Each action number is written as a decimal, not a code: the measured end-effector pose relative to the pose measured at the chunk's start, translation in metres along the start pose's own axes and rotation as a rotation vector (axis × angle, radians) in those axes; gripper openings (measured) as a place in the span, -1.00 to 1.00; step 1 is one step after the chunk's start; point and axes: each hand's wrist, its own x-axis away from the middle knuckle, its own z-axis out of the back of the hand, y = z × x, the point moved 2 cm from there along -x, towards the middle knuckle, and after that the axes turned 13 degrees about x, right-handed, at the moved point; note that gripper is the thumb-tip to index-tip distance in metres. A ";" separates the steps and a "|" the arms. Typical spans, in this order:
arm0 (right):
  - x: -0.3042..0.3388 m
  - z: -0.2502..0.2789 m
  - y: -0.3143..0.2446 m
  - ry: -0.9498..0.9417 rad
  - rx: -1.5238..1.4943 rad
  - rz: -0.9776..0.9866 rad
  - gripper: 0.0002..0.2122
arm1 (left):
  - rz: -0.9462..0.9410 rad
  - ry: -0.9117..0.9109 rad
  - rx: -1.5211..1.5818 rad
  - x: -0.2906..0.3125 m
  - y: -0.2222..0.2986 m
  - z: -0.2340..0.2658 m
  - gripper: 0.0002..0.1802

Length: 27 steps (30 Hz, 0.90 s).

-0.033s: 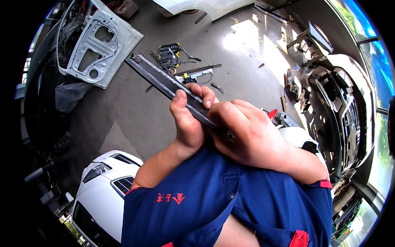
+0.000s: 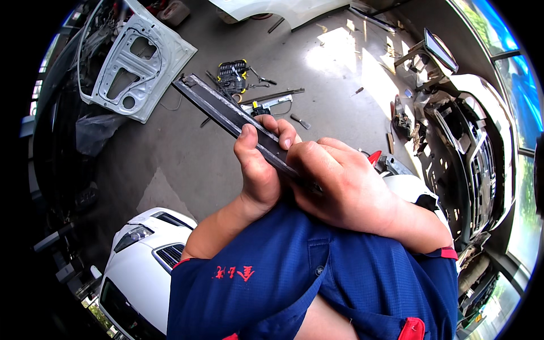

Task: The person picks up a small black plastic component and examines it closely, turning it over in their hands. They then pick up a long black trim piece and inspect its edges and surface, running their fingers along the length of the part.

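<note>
A long black trim strip (image 2: 218, 110) with worn greyish lines along it slants from the upper left down to my chest. My left hand (image 2: 258, 167) is closed round its middle, thumb on the near edge and fingers curled over the far edge. My right hand (image 2: 345, 184) is closed on the strip's lower end, pressing close beside the left fingers. That lower end is mostly hidden under the right hand. The strip's far end is free and hangs over the floor.
A bare grey car door panel (image 2: 139, 65) stands at the upper left. On the floor lie an open black tool case (image 2: 232, 76), a putty knife (image 2: 300, 121) and other tools. A white car (image 2: 147, 249) is at the lower left. Bumper parts (image 2: 481, 158) line the right side.
</note>
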 end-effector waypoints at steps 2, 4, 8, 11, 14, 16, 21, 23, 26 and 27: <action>0.000 0.001 -0.001 -0.021 0.012 0.013 -0.59 | 0.017 -0.021 0.039 0.000 0.000 -0.001 -0.46; 0.000 0.002 -0.001 -0.036 0.009 -0.002 -0.56 | 0.009 -0.001 0.035 -0.001 0.001 -0.003 -0.47; -0.002 0.007 -0.005 -0.014 -0.093 -0.027 -0.52 | 0.002 0.047 0.089 -0.004 0.006 0.007 -0.37; -0.004 0.003 -0.001 -0.034 -0.060 0.040 -0.50 | 0.059 -0.033 0.220 -0.009 0.008 0.008 -0.37; -0.008 -0.001 -0.004 0.089 -0.044 0.060 -0.52 | -0.032 0.139 0.057 -0.004 0.009 0.005 -0.36; -0.006 -0.002 -0.003 -0.046 -0.077 0.041 -0.58 | -0.001 0.086 0.069 -0.002 0.009 0.007 -0.36; -0.006 -0.005 0.000 -0.098 -0.096 0.058 -0.61 | -0.048 0.127 0.057 0.006 0.005 -0.001 -0.46; -0.004 -0.006 0.000 -0.117 -0.096 0.080 -0.61 | -0.052 0.103 0.080 0.007 0.004 0.000 -0.46; -0.001 -0.007 0.001 -0.146 -0.126 0.054 -0.61 | -0.064 0.090 0.076 0.006 0.004 0.002 -0.46; 0.001 -0.006 0.000 -0.097 -0.146 0.018 -0.62 | -0.057 0.073 0.090 0.005 0.006 0.002 -0.46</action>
